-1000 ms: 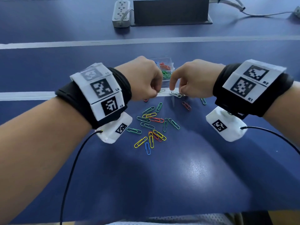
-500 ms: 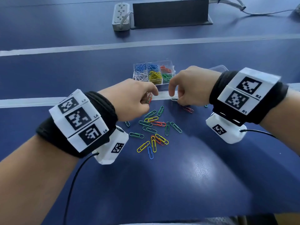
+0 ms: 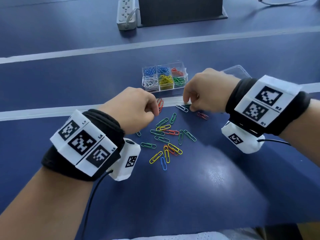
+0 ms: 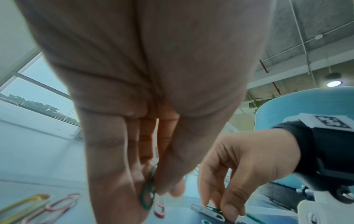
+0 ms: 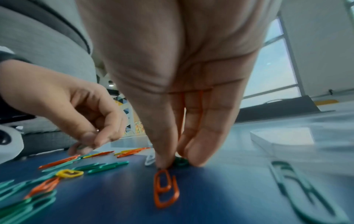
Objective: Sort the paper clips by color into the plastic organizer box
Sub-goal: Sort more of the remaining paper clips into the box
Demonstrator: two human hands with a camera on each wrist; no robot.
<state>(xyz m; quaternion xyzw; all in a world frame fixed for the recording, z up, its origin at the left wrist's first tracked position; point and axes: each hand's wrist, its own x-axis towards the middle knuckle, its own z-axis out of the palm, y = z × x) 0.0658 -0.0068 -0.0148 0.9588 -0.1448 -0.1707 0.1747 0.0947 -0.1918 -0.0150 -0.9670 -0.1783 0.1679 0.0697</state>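
Observation:
The clear plastic organizer box (image 3: 180,86) holds blue, red, white, yellow and green clips in separate compartments. Several loose coloured paper clips (image 3: 166,135) lie on the blue table in front of it. My left hand (image 3: 156,112) hovers over the left of the pile and pinches a green paper clip (image 4: 147,195) between thumb and fingers. My right hand (image 3: 188,106) is down on the table and pinches another green clip (image 5: 180,161) between thumb and forefinger. A white clip (image 3: 181,107) lies just left of it and a red clip (image 5: 165,189) just behind the thumb.
The box's clear lid (image 3: 237,71) lies flat behind my right hand. Two red clips (image 3: 160,103) lie on the white stripe (image 3: 52,112) by my left fingers. A power strip (image 3: 125,13) and a dark panel (image 3: 180,9) stand at the far edge.
My left hand has drawn back from the front of the box toward me and to the left, uncovering the box. My right hand has stayed low by the white stripe.

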